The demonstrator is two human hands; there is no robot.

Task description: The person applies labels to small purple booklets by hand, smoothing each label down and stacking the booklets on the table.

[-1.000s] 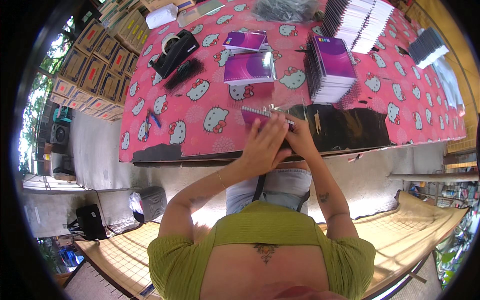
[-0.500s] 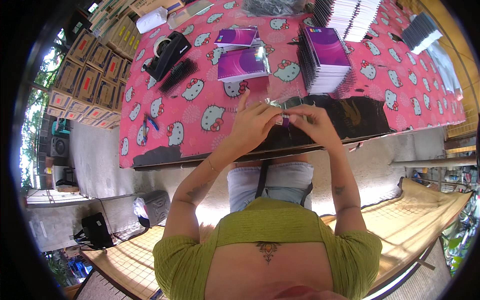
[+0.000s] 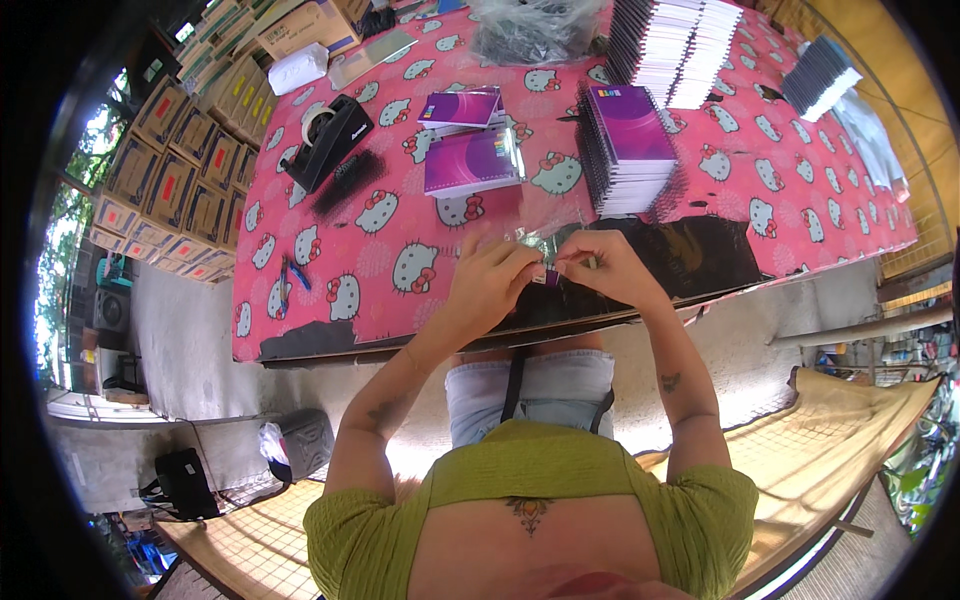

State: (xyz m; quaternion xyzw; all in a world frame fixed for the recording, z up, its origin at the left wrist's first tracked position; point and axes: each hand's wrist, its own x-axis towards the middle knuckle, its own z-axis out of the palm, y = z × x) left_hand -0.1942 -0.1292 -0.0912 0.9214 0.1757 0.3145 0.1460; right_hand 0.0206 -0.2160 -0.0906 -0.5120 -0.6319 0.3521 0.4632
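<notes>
Both hands meet over the black strip at the table's front edge. Between their fingertips is a small purple and white piece (image 3: 549, 277), mostly hidden by the fingers, so its kind does not show. My left hand (image 3: 490, 282) pinches at its left side, with the other fingers bent and slightly blurred. On the right side, my right hand (image 3: 610, 266) has thumb and fingertips pressed together close to the piece. Shiny clear plastic (image 3: 540, 240) lies just beyond the fingers. Past it are a short stack of purple notebooks (image 3: 470, 160) and a taller spiral-bound stack (image 3: 632, 130).
A black tape dispenser (image 3: 328, 140) and a dark bristly coil bundle (image 3: 348, 185) stand at the left on the pink patterned tablecloth (image 3: 380, 260). Small blue-handled pliers (image 3: 290, 280) lie nearer. White-paged stacks (image 3: 675, 50) rise behind; cardboard boxes (image 3: 170, 150) are piled left of the table.
The view has shifted a little. My left hand's raised finger has come down. My right hand has drawn its fingers in tighter; both hands stay at the small purple and white piece.
</notes>
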